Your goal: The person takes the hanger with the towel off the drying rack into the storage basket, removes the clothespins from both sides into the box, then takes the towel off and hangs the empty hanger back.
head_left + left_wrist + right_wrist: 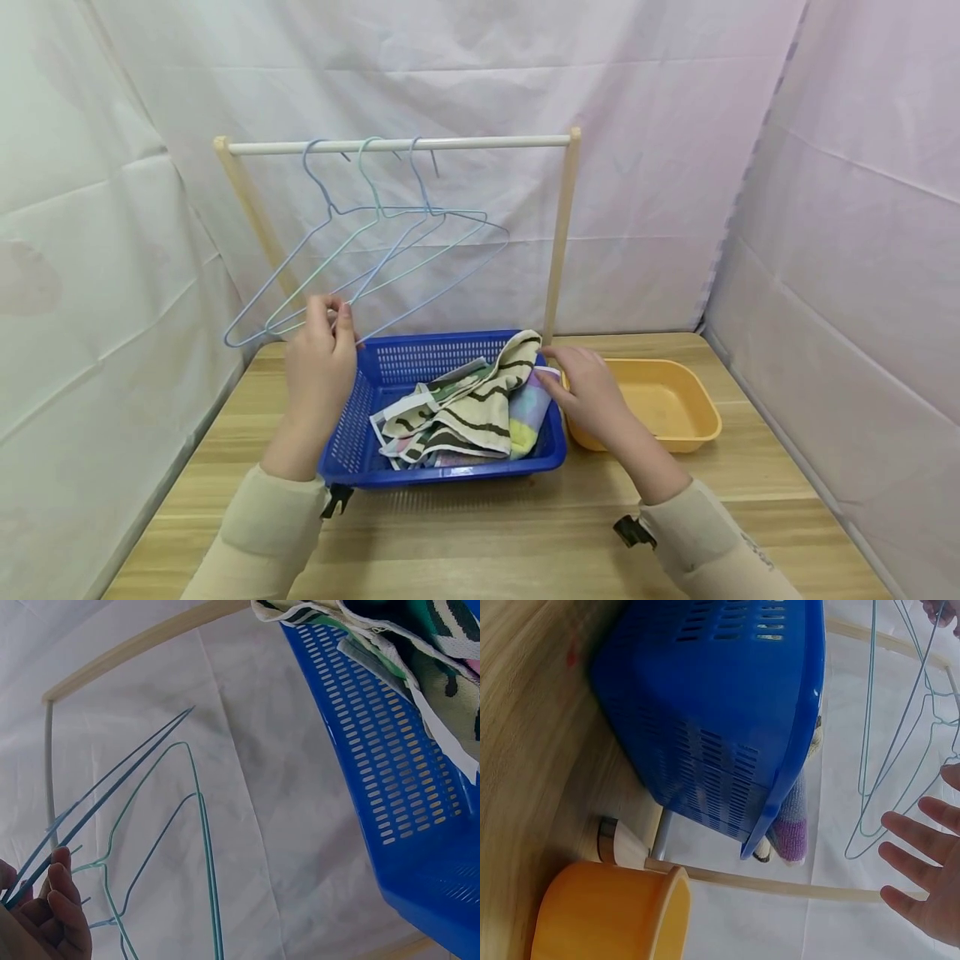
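My left hand pinches the lower left corner of the nearest blue wire hanger. Hooked on the rack's white bar, that hanger hangs turned at an angle. Behind it are a mint-green hanger and another blue hanger. My right hand, fingers spread, hovers by the right rim of a blue basket. A cream cloth with dark stripes lies in the basket, its corner raised near that hand. Beside the cloth rests a purple, blue and yellow towel.
To the right of the basket stands a yellow plastic tub, partly behind my right hand. The rack's wooden post rises behind the basket. White fabric walls surround the wooden table.
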`<state>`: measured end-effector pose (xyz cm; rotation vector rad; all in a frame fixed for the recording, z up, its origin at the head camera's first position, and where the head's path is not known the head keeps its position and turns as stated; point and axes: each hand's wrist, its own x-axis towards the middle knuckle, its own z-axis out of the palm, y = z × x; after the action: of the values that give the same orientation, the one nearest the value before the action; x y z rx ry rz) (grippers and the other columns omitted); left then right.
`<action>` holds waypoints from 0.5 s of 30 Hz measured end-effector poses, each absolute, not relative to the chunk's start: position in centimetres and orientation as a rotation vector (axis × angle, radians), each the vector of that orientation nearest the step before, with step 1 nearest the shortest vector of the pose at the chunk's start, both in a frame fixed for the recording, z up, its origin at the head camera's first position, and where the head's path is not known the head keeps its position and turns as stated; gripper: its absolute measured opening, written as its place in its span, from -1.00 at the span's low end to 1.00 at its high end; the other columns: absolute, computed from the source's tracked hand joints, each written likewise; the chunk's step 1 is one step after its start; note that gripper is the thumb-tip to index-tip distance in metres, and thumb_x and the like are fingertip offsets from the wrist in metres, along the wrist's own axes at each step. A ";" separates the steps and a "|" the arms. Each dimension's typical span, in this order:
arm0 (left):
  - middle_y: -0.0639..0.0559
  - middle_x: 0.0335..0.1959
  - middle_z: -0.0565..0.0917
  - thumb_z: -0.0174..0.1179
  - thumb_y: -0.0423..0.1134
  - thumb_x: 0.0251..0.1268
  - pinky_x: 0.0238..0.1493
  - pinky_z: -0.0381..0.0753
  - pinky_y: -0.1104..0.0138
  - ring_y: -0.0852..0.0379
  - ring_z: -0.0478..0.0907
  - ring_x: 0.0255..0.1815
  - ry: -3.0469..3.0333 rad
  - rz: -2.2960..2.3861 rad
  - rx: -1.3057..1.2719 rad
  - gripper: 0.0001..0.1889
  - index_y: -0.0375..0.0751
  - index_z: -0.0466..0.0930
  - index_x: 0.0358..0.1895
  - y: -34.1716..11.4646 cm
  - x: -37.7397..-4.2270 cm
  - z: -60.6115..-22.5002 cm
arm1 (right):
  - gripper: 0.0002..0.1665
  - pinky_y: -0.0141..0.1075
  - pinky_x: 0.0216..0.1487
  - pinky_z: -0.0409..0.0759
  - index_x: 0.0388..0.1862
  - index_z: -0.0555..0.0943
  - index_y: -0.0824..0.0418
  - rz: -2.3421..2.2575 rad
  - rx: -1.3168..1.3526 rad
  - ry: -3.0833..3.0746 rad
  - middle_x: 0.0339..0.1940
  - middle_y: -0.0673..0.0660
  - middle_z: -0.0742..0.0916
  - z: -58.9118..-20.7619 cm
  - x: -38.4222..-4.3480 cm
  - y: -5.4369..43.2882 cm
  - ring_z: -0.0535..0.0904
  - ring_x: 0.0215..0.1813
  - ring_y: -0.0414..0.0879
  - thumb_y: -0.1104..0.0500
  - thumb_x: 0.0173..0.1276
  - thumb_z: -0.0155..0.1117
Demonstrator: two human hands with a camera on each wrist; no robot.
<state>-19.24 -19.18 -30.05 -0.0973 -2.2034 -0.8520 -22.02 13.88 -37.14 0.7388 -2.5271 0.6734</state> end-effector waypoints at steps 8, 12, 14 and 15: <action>-0.20 -0.45 0.67 -0.15 -0.08 0.59 -0.49 0.35 0.15 -0.13 0.62 -0.48 -2.216 -0.928 -0.078 -0.69 -0.29 0.34 0.04 -19.1 -18.9 -30.5 | -0.63 0.13 0.24 0.35 0.10 0.57 0.26 0.684 0.742 -2.526 0.03 0.22 0.68 -37.2 -22.1 13.9 0.53 0.14 0.18 0.09 0.42 0.23; -0.15 -0.49 0.65 -0.15 -0.09 0.59 -0.44 0.41 0.15 -0.09 0.64 -0.47 -2.216 -0.979 -0.083 -0.70 -0.28 0.34 0.06 -19.1 -18.8 -30.7 | -0.64 0.13 0.24 0.35 0.10 0.57 0.25 0.683 0.749 -2.516 0.03 0.21 0.68 -37.2 -22.1 13.9 0.53 0.14 0.18 0.08 0.42 0.23; -0.13 -0.49 0.65 -0.16 -0.09 0.59 -0.40 0.47 0.15 -0.07 0.65 -0.47 -2.223 -1.016 -0.079 -0.70 -0.27 0.34 0.07 -19.1 -18.7 -30.7 | -0.63 0.12 0.23 0.35 0.09 0.58 0.25 0.685 0.753 -2.510 0.02 0.20 0.69 -37.2 -22.1 13.9 0.53 0.14 0.17 0.07 0.42 0.23; -0.13 -0.49 0.65 -0.16 -0.09 0.59 -0.37 0.50 0.15 -0.06 0.66 -0.46 -2.227 -1.033 -0.074 -0.69 -0.27 0.33 0.08 -19.1 -18.7 -30.8 | -0.63 0.12 0.23 0.35 0.09 0.58 0.26 0.685 0.755 -2.508 0.02 0.20 0.69 -37.2 -22.1 13.9 0.53 0.14 0.17 0.07 0.42 0.23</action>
<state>-18.67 -19.14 -30.78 -0.0741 -2.2269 -1.0329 -22.08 13.91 -37.15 0.7547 -2.5085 0.6848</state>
